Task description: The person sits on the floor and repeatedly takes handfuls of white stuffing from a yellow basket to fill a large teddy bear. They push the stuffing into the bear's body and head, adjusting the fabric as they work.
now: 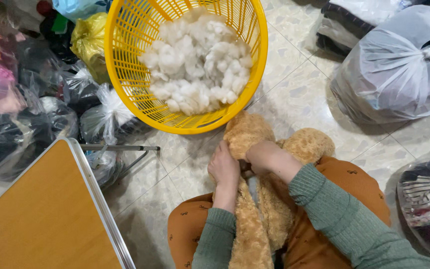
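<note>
A tan plush toy (255, 219) with curly fur lies across my lap, its head end (247, 132) toward a yellow plastic basket (125, 55). The basket holds a heap of white stuffing (197, 62). My left hand (224, 167) grips the toy's fur at its left side. My right hand (262, 155) is closed on the fur beside it, the fingers pushed into an opening between the two hands. Both arms wear green knit sleeves.
A small folding table with a wooden top (46, 214) stands at the lower left. Tied plastic bags of clothing crowd the left side (36, 99), the upper right (404, 65) and the right edge (426, 204). The floor is pale tile (299, 99).
</note>
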